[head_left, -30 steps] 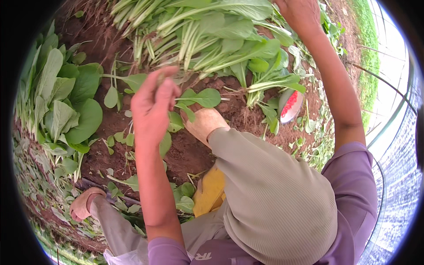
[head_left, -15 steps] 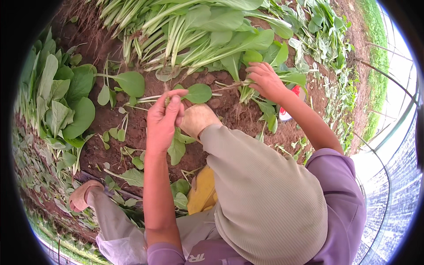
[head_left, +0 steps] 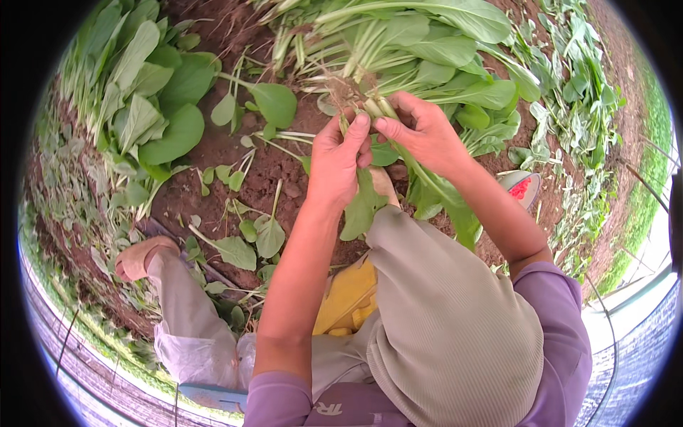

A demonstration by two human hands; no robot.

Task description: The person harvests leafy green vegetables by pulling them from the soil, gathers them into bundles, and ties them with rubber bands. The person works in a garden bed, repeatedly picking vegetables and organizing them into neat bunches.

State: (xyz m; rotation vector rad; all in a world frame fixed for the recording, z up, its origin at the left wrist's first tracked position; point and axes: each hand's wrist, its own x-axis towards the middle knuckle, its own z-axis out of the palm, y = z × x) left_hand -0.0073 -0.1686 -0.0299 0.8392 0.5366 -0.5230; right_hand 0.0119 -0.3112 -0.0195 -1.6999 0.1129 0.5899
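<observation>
My right hand (head_left: 430,135) is closed around the stem bases of a leafy green (head_left: 447,199), its roots pointing away from me and its broad leaves hanging down toward my knee. Close beside it, my left hand (head_left: 333,165) pinches near the same root end, thumb tip almost meeting the right thumb. Some stem shows between the left fingers, but whether it belongs to the same plant is unclear. Just beyond both hands lies a big heap of leafy greens (head_left: 445,50), pale stems and roots toward the left.
Another bunch of greens (head_left: 153,99) stands at the left. Loose leaves (head_left: 235,250) lie scattered on the brown soil (head_left: 213,186). Under me is a yellow object (head_left: 348,295). A red-and-white item (head_left: 520,188) rests past my right forearm. Wilted greens (head_left: 580,78) line the far right.
My right hand has lifted the greens off the ground at the right and brought them in to my left hand. The whole view has shifted, with the ground things appearing farther right.
</observation>
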